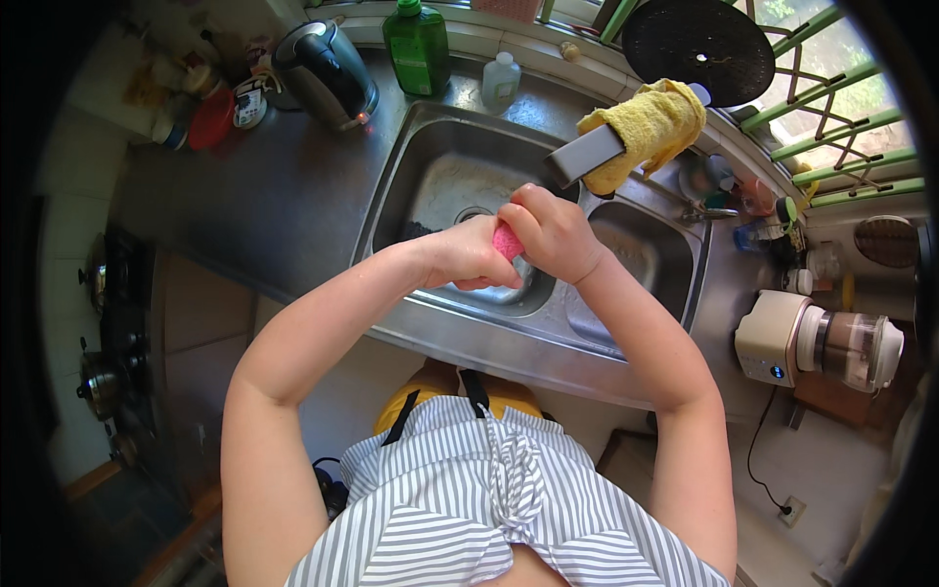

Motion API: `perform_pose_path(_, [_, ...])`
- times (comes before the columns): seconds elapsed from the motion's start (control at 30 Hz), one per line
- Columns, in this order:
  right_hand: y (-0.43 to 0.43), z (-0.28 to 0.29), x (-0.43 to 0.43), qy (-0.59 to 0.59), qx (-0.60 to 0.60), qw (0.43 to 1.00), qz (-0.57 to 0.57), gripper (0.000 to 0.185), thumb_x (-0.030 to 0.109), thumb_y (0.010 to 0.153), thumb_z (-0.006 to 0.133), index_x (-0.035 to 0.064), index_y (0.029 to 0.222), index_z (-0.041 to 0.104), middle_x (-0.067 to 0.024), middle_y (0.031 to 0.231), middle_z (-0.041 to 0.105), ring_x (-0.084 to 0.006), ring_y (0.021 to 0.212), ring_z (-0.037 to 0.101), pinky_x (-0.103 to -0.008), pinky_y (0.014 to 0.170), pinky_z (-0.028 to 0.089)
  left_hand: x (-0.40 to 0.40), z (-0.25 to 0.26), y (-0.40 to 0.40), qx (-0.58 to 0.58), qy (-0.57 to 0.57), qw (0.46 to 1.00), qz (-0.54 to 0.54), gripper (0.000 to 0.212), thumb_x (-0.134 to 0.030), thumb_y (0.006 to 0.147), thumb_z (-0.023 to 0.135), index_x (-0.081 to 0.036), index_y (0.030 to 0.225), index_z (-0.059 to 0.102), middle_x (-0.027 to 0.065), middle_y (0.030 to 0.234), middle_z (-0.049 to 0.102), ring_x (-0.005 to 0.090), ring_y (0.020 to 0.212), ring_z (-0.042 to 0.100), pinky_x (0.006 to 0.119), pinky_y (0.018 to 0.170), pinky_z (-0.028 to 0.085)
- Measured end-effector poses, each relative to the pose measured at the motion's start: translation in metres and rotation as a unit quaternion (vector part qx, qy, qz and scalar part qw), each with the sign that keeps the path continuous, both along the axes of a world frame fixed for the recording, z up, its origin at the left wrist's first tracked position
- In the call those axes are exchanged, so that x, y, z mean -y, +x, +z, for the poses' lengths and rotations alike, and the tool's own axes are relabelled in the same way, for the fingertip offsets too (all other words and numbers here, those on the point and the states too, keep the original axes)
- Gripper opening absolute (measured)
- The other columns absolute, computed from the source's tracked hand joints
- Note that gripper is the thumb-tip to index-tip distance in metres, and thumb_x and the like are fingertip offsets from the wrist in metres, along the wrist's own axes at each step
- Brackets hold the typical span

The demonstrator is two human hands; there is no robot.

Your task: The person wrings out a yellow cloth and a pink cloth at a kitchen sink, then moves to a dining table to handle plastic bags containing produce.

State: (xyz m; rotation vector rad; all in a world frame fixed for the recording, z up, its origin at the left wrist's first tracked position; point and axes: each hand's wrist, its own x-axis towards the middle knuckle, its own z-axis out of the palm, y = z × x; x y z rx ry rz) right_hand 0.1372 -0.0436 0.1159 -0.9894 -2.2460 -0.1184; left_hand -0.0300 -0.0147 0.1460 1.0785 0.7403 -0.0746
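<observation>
Both of my hands meet over the left basin of a steel double sink. My left hand and my right hand are closed around a squeezed pink cloth or sponge, of which only a small part shows between them. Below them, the basin's drain is partly covered by my left hand, and a dark item lies beside it. A yellow towel is wrapped around the faucet, just beyond my right hand.
An electric kettle, a green bottle and a small translucent bottle stand behind the sink. A red bowl is at the left. Jars and a blender-like appliance stand at the right. A round dark disc leans by the window.
</observation>
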Motion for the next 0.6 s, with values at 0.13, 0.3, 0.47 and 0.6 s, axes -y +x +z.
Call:
perform_pose_path(0.13, [0.004,0.01,-0.002,-0.026,0.13,0.99,-0.042,0.015,0.012,0.064,0.06,0.0069,0.075,0.05,-0.0059,0.074,0.052,-0.021,0.058,0.057,-0.0296,0.046,0.045,0.004,-0.01,0.007,-0.013,0.335,0.942,0.008,0.019,-0.002,0.065,0.061,-0.002,0.081,0.05,0.0094,0.064,0.055,0.0199,0.056,0.056,0.031,0.053,0.043])
perform_pose_path(0.3, [-0.005,-0.005,-0.001,-0.096,0.119,0.979,-0.132,0.012,0.014,0.066,0.061,0.0102,0.071,0.05,-0.0062,0.065,0.054,-0.0234,0.056,0.059,-0.0325,0.046,0.045,0.004,-0.019,0.012,-0.189,0.527,0.829,-0.016,0.025,-0.008,0.068,0.058,-0.002,0.091,0.052,0.019,0.076,0.062,0.0318,0.077,0.062,0.038,0.067,0.048])
perform_pose_path(0.47, [-0.023,-0.02,0.011,-0.345,0.008,0.914,-0.214,0.022,0.025,0.068,0.065,0.0083,0.082,0.059,-0.0147,0.073,0.062,-0.0345,0.07,0.061,-0.0426,0.062,0.049,-0.009,-0.032,0.001,-0.224,0.665,0.699,-0.138,0.027,-0.015,0.067,0.062,-0.007,0.089,0.049,0.0124,0.07,0.063,0.0296,0.066,0.063,0.038,0.058,0.05])
perform_pose_path(0.6, [-0.033,-0.02,0.023,-0.41,-0.08,0.884,-0.212,0.023,0.025,0.071,0.062,0.0049,0.082,0.06,-0.0172,0.077,0.063,-0.0367,0.074,0.059,-0.045,0.065,0.048,-0.013,-0.039,-0.004,-0.134,0.763,0.606,-0.181,0.022,-0.016,0.067,0.062,-0.01,0.083,0.048,0.0076,0.062,0.06,0.0231,0.057,0.062,0.033,0.048,0.047])
